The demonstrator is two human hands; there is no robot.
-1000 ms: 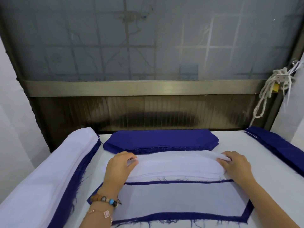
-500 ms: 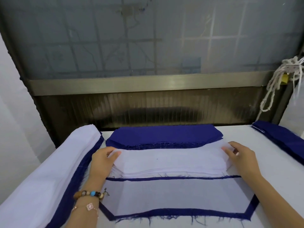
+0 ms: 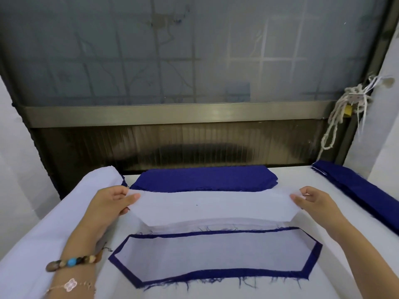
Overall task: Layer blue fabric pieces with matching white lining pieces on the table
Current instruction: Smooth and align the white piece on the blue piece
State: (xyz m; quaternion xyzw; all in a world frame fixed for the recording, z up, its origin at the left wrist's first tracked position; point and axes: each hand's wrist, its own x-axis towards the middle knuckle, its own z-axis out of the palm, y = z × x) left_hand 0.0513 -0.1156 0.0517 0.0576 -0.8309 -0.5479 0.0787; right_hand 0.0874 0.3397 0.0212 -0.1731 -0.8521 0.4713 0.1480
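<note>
Pinching the white lining piece (image 3: 205, 209) at both ends with left hand (image 3: 108, 205) and right hand (image 3: 315, 201), we are judging it light, floppy, easily creased.

White lining piece (image 3: 213, 207), navy-blue fabric stack (image 3: 203, 178), multicoloured bead bracelet (image 3: 73, 261).

Lining piece (image 3: 211, 207) between left hand (image 3: 108, 207), right hand (image 3: 317, 203) (one end each)

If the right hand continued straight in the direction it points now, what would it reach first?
Apart from the white lining piece it pinches, the right hand points away and leftward, so it would probably meet the right end of the blue fabric stack first; its height is unclear.
</note>
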